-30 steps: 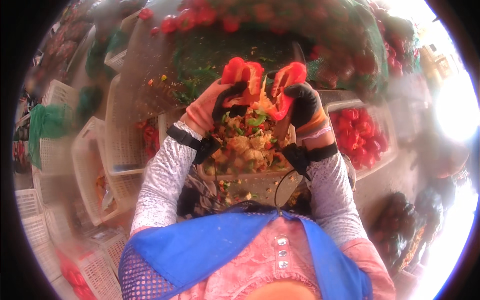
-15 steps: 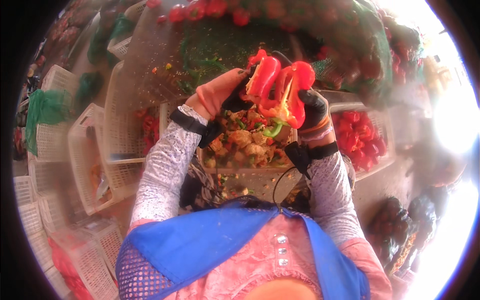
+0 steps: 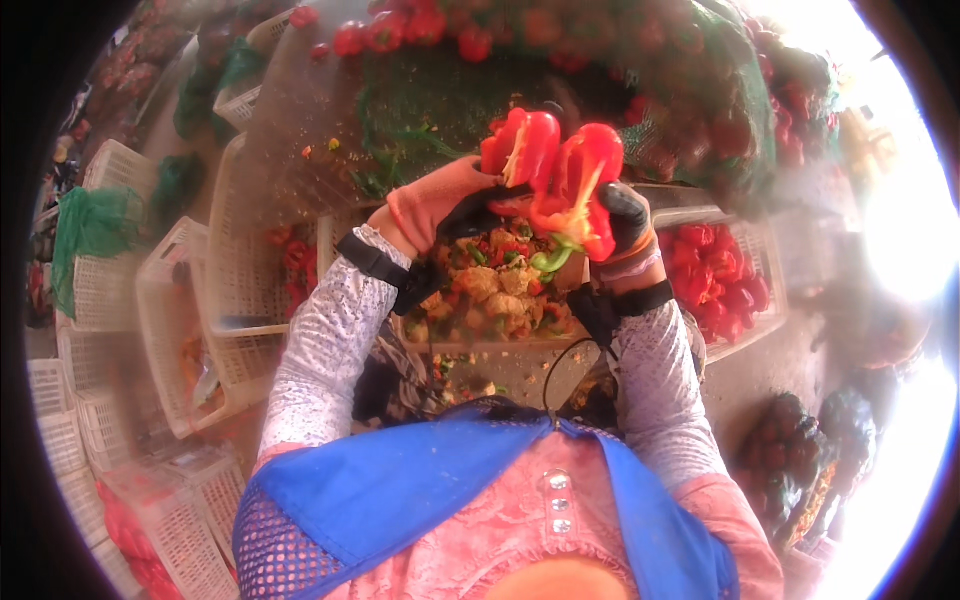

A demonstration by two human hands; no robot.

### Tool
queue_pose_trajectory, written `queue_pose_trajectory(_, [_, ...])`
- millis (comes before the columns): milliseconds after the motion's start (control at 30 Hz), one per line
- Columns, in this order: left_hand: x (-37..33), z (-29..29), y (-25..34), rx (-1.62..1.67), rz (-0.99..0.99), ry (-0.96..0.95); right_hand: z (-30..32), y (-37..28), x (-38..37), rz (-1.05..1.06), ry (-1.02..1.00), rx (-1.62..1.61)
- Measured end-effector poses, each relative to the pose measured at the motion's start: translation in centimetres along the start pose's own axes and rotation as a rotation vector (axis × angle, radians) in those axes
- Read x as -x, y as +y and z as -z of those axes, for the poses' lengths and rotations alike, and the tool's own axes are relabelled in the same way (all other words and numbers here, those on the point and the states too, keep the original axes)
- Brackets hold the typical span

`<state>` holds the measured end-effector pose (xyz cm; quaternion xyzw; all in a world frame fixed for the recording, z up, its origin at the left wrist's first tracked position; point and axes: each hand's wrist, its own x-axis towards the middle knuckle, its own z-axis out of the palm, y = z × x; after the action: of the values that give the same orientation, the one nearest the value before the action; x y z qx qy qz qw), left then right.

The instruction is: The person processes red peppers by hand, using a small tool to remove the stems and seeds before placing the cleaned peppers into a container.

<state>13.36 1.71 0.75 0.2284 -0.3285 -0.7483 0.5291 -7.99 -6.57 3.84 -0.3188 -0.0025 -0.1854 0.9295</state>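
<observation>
A red bell pepper (image 3: 577, 180), split open so its pale ribs show, is held up in front of me between both hands. Its green stem (image 3: 560, 255) hangs at the lower end. My left hand (image 3: 462, 200), in an orange and black glove, grips the pepper's left part, with its fingertips partly hidden. Around the right part closes my right hand (image 3: 628, 218), also gloved in black. Beneath the pepper stands a crate of scraps (image 3: 500, 290), filled with pale seed cores, green stems and red bits.
A white crate of red pepper pieces (image 3: 712, 275) stands on the right. More white crates (image 3: 172, 320) are stacked on the left, some holding red pieces. Ahead, whole red peppers (image 3: 400, 28) lie by a green mesh sack (image 3: 700, 100). Dark bags (image 3: 785, 450) sit at the lower right.
The left hand has dropped slightly and the pepper has tilted a little, its halves still joined. Both hands keep their hold.
</observation>
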Motion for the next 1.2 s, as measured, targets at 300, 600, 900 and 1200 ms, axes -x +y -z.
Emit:
queue_pose_trajectory(300, [2.5,-1.0,-1.6,-0.259,-0.107,0.026,2.2,0.8,0.5,0.022,0.028,-0.053])
queue_pose_trajectory(600, [1.5,-2.7,-0.1,-0.189,-0.046,0.375,0.3,-0.9,-0.3,0.291,0.348,0.386])
queue_pose_trajectory(900, [-0.8,-3.2,-2.7,-0.404,0.073,0.464,-1.9,-0.6,-1.1,0.754,0.512,1.4])
queue_pose_trajectory(1200, [0.7,-5.0,-2.4,-0.206,-0.02,0.454,-1.9,0.1,-1.0,0.611,0.569,0.843])
